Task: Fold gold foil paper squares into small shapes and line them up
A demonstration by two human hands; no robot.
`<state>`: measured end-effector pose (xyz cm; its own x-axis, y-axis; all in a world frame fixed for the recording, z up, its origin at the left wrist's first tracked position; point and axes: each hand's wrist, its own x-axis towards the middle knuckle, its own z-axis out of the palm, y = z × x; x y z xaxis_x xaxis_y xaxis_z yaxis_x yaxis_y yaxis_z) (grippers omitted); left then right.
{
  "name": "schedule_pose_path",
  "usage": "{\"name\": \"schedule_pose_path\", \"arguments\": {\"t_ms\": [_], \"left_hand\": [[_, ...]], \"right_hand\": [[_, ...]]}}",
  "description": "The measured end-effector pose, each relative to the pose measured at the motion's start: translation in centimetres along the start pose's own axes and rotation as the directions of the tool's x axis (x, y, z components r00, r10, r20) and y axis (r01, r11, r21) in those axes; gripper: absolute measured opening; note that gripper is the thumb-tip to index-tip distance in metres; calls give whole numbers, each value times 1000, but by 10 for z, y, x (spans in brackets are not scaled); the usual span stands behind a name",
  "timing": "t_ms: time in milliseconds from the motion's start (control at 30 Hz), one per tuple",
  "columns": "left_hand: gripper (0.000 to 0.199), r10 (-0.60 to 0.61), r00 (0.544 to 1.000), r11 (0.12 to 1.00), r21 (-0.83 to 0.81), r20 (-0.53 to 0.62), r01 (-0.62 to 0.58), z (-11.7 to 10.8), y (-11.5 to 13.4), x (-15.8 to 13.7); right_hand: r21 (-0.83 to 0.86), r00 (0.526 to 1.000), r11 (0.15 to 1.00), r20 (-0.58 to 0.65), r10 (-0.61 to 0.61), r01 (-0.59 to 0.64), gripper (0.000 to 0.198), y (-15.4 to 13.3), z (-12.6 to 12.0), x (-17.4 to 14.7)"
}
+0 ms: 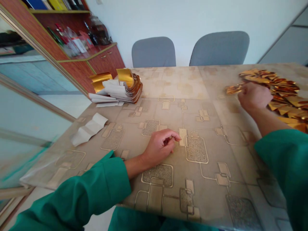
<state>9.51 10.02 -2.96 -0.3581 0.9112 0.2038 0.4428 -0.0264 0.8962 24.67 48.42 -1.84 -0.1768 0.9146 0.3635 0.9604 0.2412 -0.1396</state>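
My left hand (160, 145) rests on the patterned tablecloth (183, 106) near the table's middle, fingers loosely curled, holding nothing. My right hand (253, 95) reaches to the right side and closes on a gold foil piece (233, 89) at the edge of a heap of folded gold foil pieces (281, 93). Both arms wear green sleeves. At the far left of the table stands a fanned stack of gold and white foil sheets (120, 86).
A loose white paper strip (89, 129) lies near the left table edge. Two grey chairs (154, 51) stand behind the table. A wooden cabinet (91, 54) with bottles and clutter is at the back left.
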Motion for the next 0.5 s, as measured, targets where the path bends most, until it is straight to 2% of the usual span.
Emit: {"name": "schedule_pose_path", "arguments": {"t_ms": [133,233,300,367,467,500], "left_hand": [[23,191,981,973,125,32,-193,-5,4,-2],[25,315,945,917,230,83,-326,-30,13,4],[23,321,946,877,361,51,-317,-60,17,15],[23,322,945,806,541,-59,-241,-100,15,31],[28,307,927,769,630,-214,-109,-168,5,57],[30,269,921,706,708,-281,10,-189,2,65]], "right_hand": [[51,995,997,-75,59,-55,36,-11,-15,-19],[174,994,985,-98,40,-22,36,-23,-34,-41],[308,994,950,-106,-20,52,36,-33,-50,-61],[449,992,885,-84,-96,123,34,-44,-66,-86],[674,971,714,-15,-241,187,25,-60,-86,-134],[742,959,646,13,-284,181,23,-65,-90,-150]]}}
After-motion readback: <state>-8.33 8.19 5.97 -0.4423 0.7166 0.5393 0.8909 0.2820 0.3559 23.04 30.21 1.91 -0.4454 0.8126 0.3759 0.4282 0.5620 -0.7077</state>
